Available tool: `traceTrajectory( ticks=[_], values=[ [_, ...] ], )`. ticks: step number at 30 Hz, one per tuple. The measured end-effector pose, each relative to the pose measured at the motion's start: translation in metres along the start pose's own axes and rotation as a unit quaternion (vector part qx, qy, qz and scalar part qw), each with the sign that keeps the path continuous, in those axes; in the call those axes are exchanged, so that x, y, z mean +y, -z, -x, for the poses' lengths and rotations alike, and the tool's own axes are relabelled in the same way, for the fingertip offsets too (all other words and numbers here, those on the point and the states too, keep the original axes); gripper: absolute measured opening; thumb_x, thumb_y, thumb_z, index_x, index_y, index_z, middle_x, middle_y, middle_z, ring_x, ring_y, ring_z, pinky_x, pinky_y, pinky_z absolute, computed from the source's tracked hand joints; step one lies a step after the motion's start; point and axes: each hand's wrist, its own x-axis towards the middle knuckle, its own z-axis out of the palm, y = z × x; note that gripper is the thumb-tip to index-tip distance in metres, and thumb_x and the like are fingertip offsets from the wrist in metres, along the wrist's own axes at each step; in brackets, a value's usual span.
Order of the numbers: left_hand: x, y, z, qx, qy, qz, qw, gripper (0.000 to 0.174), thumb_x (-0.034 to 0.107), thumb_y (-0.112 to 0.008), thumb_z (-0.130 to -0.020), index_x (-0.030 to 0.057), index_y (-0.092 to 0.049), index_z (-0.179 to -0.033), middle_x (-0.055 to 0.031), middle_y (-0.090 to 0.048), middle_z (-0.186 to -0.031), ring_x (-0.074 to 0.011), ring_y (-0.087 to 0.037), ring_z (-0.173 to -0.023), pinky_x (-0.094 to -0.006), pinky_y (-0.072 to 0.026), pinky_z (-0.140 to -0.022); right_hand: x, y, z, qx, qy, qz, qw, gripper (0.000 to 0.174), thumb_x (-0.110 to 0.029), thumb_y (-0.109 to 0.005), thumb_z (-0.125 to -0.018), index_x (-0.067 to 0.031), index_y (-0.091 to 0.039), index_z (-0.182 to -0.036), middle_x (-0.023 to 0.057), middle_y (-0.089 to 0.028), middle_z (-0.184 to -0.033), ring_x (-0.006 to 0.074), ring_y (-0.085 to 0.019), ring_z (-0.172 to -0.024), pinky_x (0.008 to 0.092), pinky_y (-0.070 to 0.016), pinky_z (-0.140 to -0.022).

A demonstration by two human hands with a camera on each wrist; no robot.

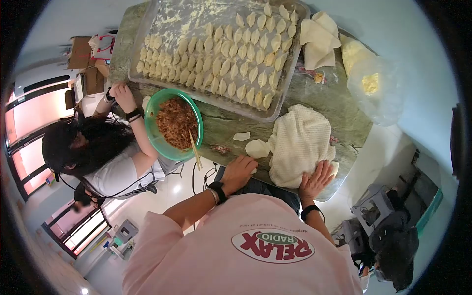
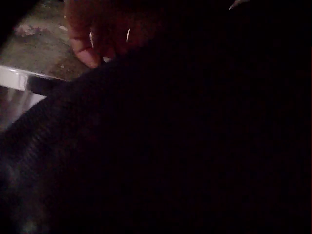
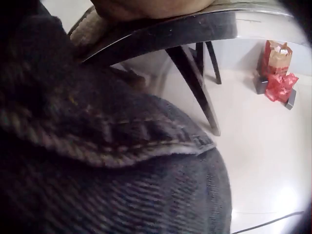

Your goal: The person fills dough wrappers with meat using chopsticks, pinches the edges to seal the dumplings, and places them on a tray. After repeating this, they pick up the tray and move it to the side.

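Note:
At the table's near edge, my left hand (image 1: 237,173) lies with its fingers bent downward, a small pale piece of dough (image 1: 254,171) showing at the fingertips. Whether the fingers pinch that piece I cannot tell. In the dark left wrist view only some fingers (image 2: 85,51) show above the tabletop. My right hand (image 1: 317,179) rests flat, fingers spread, on the lower right of a crumpled cream cloth (image 1: 301,142). A pale dough edge (image 1: 335,169) peeks out beside it. Two dough wrappers, a round one (image 1: 257,148) and a smaller one (image 1: 241,136), lie left of the cloth.
A large tray (image 1: 269,116) holds rows of dumplings. Left of my hands, a green bowl (image 1: 199,118) contains brown filling and chopsticks (image 1: 195,150). Another person (image 1: 98,157) sits at the left. A folded cloth (image 1: 319,42) and a plastic bag (image 1: 376,93) lie at the right.

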Motion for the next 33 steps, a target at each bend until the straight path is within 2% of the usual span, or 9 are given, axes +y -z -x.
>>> traceTrajectory(
  ticks=[6,9,10,12,14,20,25,29,33],
  values=[
    [0.003,-0.001,0.000,-0.039,0.039,0.054,0.997,0.028,0.005,-0.068,-0.065,0.0061,-0.056,-0.090,-0.0079,-0.053,-0.092,-0.0248,-0.053,-0.091,-0.0354,-0.0453,-0.077,0.000,0.001,0.000,-0.004,-0.002,-0.015,1.000,0.063,-0.045,-0.041,-0.086,-0.0048,-0.030,-0.133,0.0136,-0.026,-0.141,0.0358,-0.015,-0.133,0.0548,-0.0025,-0.105],
    [0.032,0.043,-0.008,-0.118,0.258,0.535,0.796,0.021,0.007,-0.065,-0.078,0.0060,-0.056,-0.097,-0.0001,-0.053,-0.093,-0.0099,-0.053,-0.083,-0.0246,-0.0432,-0.076,0.002,0.001,0.002,-0.010,0.001,-0.013,1.000,0.065,-0.039,-0.048,-0.082,-0.0062,-0.028,-0.134,0.0130,-0.024,-0.142,0.0354,-0.012,-0.133,0.0546,-0.0007,-0.106],
    [0.046,0.062,-0.013,-0.113,0.254,0.531,0.800,0.021,0.007,-0.065,-0.078,0.0060,-0.056,-0.097,-0.0001,-0.053,-0.093,-0.0099,-0.053,-0.083,-0.0246,-0.0432,-0.076,0.001,0.000,0.001,-0.024,-0.007,-0.010,1.000,0.066,-0.036,-0.051,-0.080,-0.0065,-0.027,-0.134,0.0128,-0.022,-0.142,0.0353,-0.011,-0.134,0.0547,0.0001,-0.106],
    [0.077,0.103,-0.022,-0.074,0.228,0.805,0.543,0.035,0.019,-0.069,-0.077,0.0061,-0.051,-0.104,-0.0029,-0.052,-0.099,-0.0125,-0.052,-0.087,-0.0257,-0.0428,-0.075,-0.002,0.006,-0.001,-0.027,-0.005,-0.020,0.999,0.070,-0.031,-0.054,-0.076,-0.0066,-0.025,-0.135,0.0126,-0.020,-0.143,0.0350,-0.009,-0.134,0.0546,0.0012,-0.106],
    [0.108,0.151,-0.038,-0.069,0.152,0.828,0.535,0.041,0.027,-0.065,-0.081,0.0070,-0.046,-0.111,-0.0045,-0.052,-0.100,-0.0131,-0.051,-0.085,-0.0266,-0.0422,-0.071,-0.004,0.009,-0.001,-0.050,-0.017,-0.026,0.998,0.071,-0.029,-0.056,-0.076,-0.0066,-0.023,-0.135,0.0126,-0.020,-0.143,0.0347,-0.009,-0.134,0.0544,0.0016,-0.106],
    [0.142,0.272,-0.098,-0.032,0.044,0.757,0.651,0.048,0.034,-0.050,-0.089,-0.0021,-0.041,-0.119,-0.0077,-0.052,-0.105,-0.0135,-0.051,-0.088,-0.0261,-0.0429,-0.071,-0.003,0.006,-0.001,-0.035,-0.011,-0.012,0.999,0.069,-0.030,-0.055,-0.077,-0.0059,-0.025,-0.135,0.0130,-0.020,-0.143,0.0350,-0.009,-0.134,0.0543,0.0003,-0.107],
    [0.100,0.324,-0.182,0.054,-0.053,0.555,0.829,0.041,0.025,-0.053,-0.088,-0.0021,-0.047,-0.118,-0.0049,-0.055,-0.101,-0.0138,-0.054,-0.088,-0.0256,-0.0443,-0.077,-0.001,0.006,0.001,-0.028,-0.008,-0.011,1.000,0.065,-0.035,-0.050,-0.080,-0.0055,-0.027,-0.134,0.0135,-0.022,-0.143,0.0351,-0.011,-0.134,0.0538,-0.0008,-0.107],
    [0.023,0.320,-0.242,0.093,0.089,0.414,0.901,0.025,0.017,-0.059,-0.084,-0.0003,-0.056,-0.103,-0.0045,-0.058,-0.090,-0.0128,-0.057,-0.078,-0.0249,-0.0470,-0.069,-0.003,0.007,0.000,-0.021,-0.014,-0.011,1.000,0.062,-0.038,-0.045,-0.083,-0.0049,-0.029,-0.133,0.0147,-0.025,-0.141,0.0365,-0.014,-0.133,0.0543,-0.0016,-0.106],
    [-0.065,0.285,-0.285,0.122,0.182,0.338,0.915,0.013,0.011,-0.066,-0.072,-0.0012,-0.062,-0.071,-0.0097,-0.061,-0.068,-0.0155,-0.061,-0.063,-0.0261,-0.0507,-0.055,-0.002,0.005,0.002,-0.033,-0.011,0.006,0.999,0.062,-0.044,-0.037,-0.087,-0.0042,-0.028,-0.133,0.0161,-0.024,-0.141,0.0374,-0.013,-0.133,0.0549,-0.0011,-0.106]
  ],
)
